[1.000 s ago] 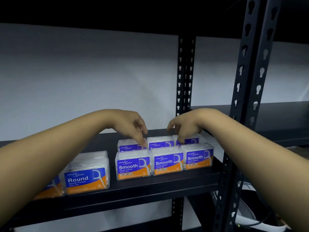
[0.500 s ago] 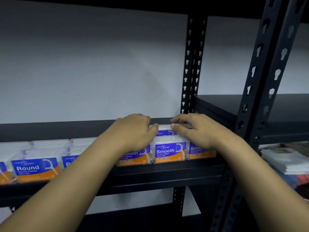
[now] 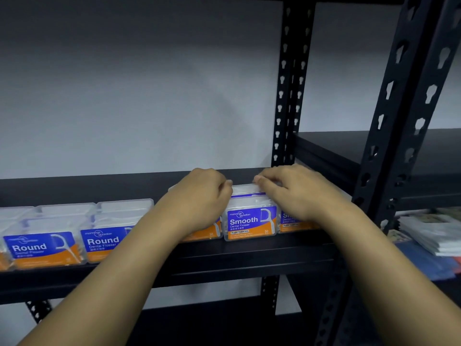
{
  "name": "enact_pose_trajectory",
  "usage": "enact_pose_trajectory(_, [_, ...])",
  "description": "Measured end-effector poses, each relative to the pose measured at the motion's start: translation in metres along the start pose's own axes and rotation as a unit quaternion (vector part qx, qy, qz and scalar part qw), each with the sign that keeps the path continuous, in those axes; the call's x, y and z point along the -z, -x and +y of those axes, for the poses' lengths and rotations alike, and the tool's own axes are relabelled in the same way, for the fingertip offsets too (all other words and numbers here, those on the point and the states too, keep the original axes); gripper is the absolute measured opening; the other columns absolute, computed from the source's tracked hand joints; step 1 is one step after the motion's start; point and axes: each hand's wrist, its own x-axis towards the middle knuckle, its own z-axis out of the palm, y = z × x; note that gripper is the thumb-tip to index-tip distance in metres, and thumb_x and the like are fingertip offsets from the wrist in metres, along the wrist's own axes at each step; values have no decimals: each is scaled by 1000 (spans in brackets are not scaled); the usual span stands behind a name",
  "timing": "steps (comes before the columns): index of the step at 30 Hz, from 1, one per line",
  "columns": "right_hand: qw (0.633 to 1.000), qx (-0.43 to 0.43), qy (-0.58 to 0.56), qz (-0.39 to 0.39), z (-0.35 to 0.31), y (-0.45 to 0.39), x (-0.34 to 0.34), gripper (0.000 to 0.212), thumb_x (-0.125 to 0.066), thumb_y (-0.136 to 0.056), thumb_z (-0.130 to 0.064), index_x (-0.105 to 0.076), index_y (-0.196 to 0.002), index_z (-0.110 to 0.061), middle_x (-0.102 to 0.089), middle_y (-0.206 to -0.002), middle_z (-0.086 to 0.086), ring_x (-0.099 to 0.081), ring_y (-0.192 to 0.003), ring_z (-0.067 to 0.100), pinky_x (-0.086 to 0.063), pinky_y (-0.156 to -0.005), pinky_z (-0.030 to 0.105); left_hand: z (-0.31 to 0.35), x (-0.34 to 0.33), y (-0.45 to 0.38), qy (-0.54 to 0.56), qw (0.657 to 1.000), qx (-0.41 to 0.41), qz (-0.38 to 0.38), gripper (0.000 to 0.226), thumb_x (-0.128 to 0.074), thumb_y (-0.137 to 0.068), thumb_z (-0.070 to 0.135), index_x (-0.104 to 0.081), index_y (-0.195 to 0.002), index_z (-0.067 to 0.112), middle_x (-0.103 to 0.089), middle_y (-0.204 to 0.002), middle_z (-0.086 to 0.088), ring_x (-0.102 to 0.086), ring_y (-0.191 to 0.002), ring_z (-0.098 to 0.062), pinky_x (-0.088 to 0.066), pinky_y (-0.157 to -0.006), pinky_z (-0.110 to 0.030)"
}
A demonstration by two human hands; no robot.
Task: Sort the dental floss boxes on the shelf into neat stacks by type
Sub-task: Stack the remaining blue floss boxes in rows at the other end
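head | black shelf (image 3: 249, 255), grey wall (image 3: 149, 96) | hands curled on Smooth boxes (image 3: 250, 221)

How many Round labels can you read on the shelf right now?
2: one Round box at the far left front, another Round box beside it, partly covered by the left forearm. More may sit behind or off-frame.

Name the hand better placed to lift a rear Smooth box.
Probably right: the right hand already curls over the back-row Smooth box behind the front Smooth box; the left hand only meets its edge.
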Motion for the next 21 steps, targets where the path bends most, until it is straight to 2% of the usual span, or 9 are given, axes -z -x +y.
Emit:
enact_pose_trajectory(3, [1000, -15, 23, 3, -3, 2, 0, 44, -28, -105, -60, -64, -99, -34, -73, -101, -10, -64, -103, 19, -48, -95, 47, 1, 0, 1, 5, 1000, 3, -2, 44, -39, -105, 44, -67, -87, 15, -68, -81, -1, -63, -74, -13, -41, -57, -30])
enact_pose_trajectory(5, [999, -20, 30, -1, -4, 2, 0, 49, -26, -105, -60, -65, -98, -32, -73, -98, -10, -65, -100, 19, -47, -94, 46, 3, 2, 2, 7, 1000, 4, -3, 45, -40, -105, 44, -69, -90, 14, -69, -81, -3, -64, -74, -14, -43, -58, -31])
enact_pose_trajectory(9, [999, -18, -11, -25, -3, 2, 3, 57, -25, -103, -65, -70, -106, -29, -74, -94, -10, -68, -95, 15, -53, -92, 46, 5, 5, 5, 17, 1000, 6, 8, 45, -41, -103, 49, -73, -101, 16, -73, -89, -2, -68, -83, -17, -57, -72, -40])
enact_pose_trajectory(16, [999, 0, -44, -15, -2, 7, 3, 63, -22, -101, -69, -70, -103, -29, -75, -87, -11, -69, -86, 10, -58, -82, 43, 11, 12, 12, 53, 998, 7, 18, 38, -47, -101, 48, -70, -119, 23, -74, -109, 4, -67, -97, -11, -58, -86, -39])
enact_pose_trajectory(18, [999, 5, -50, 7, -1, 8, 5, 62, -23, -102, -66, -71, -103, -27, -76, -90, -8, -69, -87, 11, -58, -82, 43, 10, 15, 16, 6, 999, 20, 48, 40, -42, -102, 48, -69, -118, 24, -73, -109, 1, -67, -98, -17, -57, -85, -41])
enact_pose_trajectory(21, [999, 4, -39, 27, 0, 12, 8, 60, -24, -105, -61, -71, -106, -23, -75, -97, -5, -67, -92, 13, -57, -83, 42, 4, 18, 24, -86, 989, 80, 85, 47, -32, -103, 50, -67, -111, 20, -71, -104, -7, -65, -94, -28, -55, -84, -43])
